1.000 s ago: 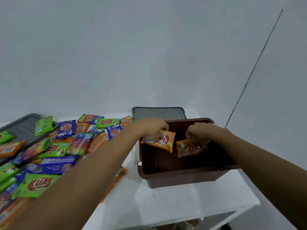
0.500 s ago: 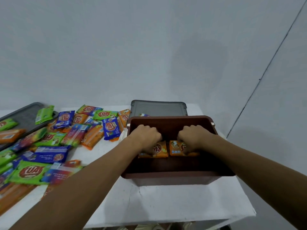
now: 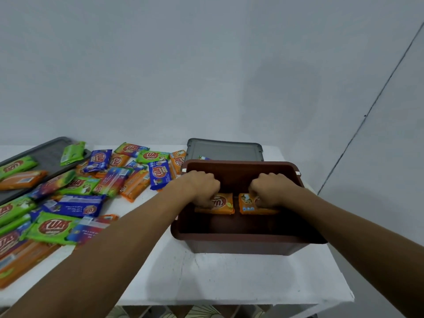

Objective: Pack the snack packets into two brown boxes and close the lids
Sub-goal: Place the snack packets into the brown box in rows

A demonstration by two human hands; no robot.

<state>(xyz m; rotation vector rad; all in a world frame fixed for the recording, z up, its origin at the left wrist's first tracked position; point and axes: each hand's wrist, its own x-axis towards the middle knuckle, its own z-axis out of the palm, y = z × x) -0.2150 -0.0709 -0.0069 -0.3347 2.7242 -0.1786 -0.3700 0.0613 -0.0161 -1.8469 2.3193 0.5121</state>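
An open brown box [image 3: 241, 239] stands on the white table [image 3: 229, 278] at the right. Both my hands reach down into it. My left hand [image 3: 202, 188] holds an orange snack packet [image 3: 223, 204] with curled fingers against the box floor near the far wall. My right hand [image 3: 268, 189] holds a second orange packet [image 3: 249, 204] right beside the first. A heap of green, blue and orange snack packets [image 3: 75, 196] covers the table's left half. Only one brown box is in view.
A grey lid [image 3: 224, 149] lies flat behind the box with a packet edge on it. Another grey lid [image 3: 46, 157] lies at the far left under some packets. The table's front and right edges are close to the box; a pale wall rises behind.
Both hands went from above the box rim down inside it, carrying the two orange packets to the box floor. The view has shifted a little.
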